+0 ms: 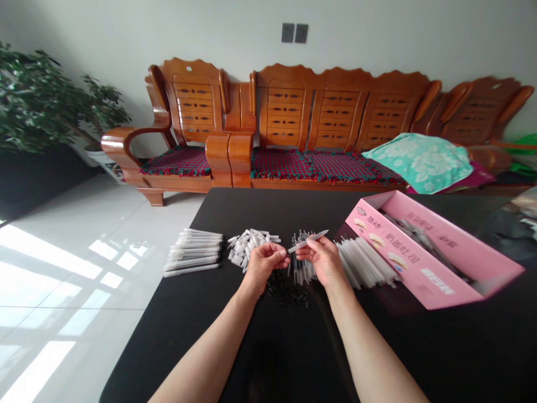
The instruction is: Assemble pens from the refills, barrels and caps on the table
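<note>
1. Right hand's grip (321, 260) clamps a clear plastic pen barrel (306, 242); left hand's grip (264, 266) closes together at its tip, contact unclear.
2. Neat pens (193, 252) lie left of the grips; loose white caps (251, 246), black tips (283, 291) and barrels (364, 263) remain heaped nearby on the tabletop (461, 347).

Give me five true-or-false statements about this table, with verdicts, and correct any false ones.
1. The right hand holds a slim white tube. True.
2. The left hand holds a pair of scissors. False: it holds no scissors and is up beside the end of the tube.
3. Small black pieces lie in a loose heap on the black table. True.
4. The pink box stands on the floor. False: it sits on the table, right of the hands.
5. Short white pieces lie between a row of long white tubes and the hands. True.
</note>
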Available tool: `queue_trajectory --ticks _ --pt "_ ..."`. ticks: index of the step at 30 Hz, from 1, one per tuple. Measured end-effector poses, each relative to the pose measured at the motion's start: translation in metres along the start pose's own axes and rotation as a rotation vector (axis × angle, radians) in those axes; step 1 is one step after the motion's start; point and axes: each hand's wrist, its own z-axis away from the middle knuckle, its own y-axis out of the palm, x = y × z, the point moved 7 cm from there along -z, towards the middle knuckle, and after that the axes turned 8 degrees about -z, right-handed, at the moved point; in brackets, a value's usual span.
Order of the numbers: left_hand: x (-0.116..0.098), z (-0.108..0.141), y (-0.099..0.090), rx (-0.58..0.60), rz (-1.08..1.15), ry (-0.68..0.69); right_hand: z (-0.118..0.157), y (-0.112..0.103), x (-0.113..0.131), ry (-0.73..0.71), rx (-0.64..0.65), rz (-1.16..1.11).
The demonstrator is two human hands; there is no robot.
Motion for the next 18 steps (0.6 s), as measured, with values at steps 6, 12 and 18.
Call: queue_trajectory --ticks 6,12,18 --pt "-0.001 0.0001 -0.0002 -0.018 -0.008 0.017 0.001 0.0007 -0.0001 -0.007 -0.009 0.018" --pt "-0.0022 0.0006 -0.0004 -0.045 -0.004 0.041 0.0013 -0.0003 -0.003 0.002 -0.026 0.033" --pt "-0.0072 -0.0013 -0.0023 -0.089 -0.035 0.127 0.0004 -0.0028 -0.0056 0.014 -0.041 0.046"
